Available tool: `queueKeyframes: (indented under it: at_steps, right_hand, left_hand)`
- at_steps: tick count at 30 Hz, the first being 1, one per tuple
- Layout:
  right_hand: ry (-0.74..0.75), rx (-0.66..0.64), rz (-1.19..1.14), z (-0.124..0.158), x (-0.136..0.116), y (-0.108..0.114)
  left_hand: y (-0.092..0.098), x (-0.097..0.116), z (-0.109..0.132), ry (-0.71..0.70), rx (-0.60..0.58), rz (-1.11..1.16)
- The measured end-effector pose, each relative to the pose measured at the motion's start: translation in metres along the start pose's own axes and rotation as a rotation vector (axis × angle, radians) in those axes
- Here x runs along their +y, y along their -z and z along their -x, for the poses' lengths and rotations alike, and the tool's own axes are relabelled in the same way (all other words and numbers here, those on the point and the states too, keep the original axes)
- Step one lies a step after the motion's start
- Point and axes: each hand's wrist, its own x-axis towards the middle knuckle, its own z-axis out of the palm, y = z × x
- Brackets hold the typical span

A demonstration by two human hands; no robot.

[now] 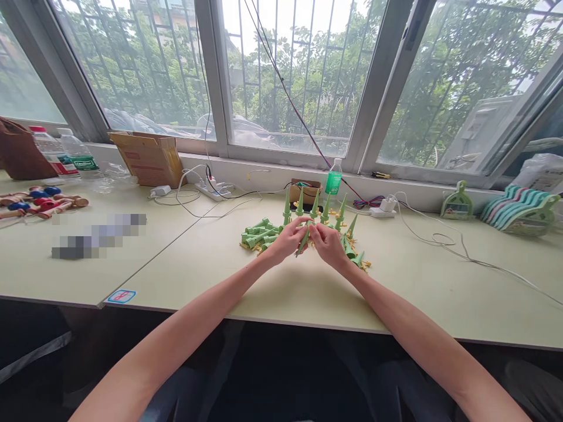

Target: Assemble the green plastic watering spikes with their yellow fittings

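Both hands meet over the middle of the table around a green cone-shaped plastic piece point(302, 242), its narrow tip slanting down toward me. My left hand point(289, 239) is closed around it, and the fingers of my right hand point(328, 241) pinch at its upper end. Whatever lies between the fingertips is too small to make out. Behind the hands, several green cones point(314, 206) stand upright with small yellow parts at them. A pile of green tube pieces point(258, 234) lies left of my left hand. More green cones point(359, 259) with yellow bits lie to the right.
A green-labelled bottle point(333, 179) and a small cardboard box point(305, 192) stand behind the cones. White cables and a power strip point(214, 190) run along the back. Dustpan-like items point(519, 212) stand at right; wooden toys point(41, 202) and a carton point(149, 161) are at left.
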Motion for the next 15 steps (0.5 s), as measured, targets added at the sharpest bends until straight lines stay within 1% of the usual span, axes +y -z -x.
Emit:
queueKeyframes:
  at_steps: [3, 7, 15]
  right_hand:
    - [-0.018, -0.006, -0.032, 0.000, 0.001, -0.002]
    - [-0.076, -0.050, -0.143, 0.003, 0.002, -0.006]
    - [-0.179, -0.096, -0.326, 0.007, -0.002, -0.012]
  left_hand:
    - [-0.001, -0.001, 0.000, -0.064, 0.047, -0.062]
    - [0.000, -0.004, -0.001, -0.133, 0.092, -0.138]
    - [0.000, -0.009, 0.001, -0.155, 0.089, -0.196]
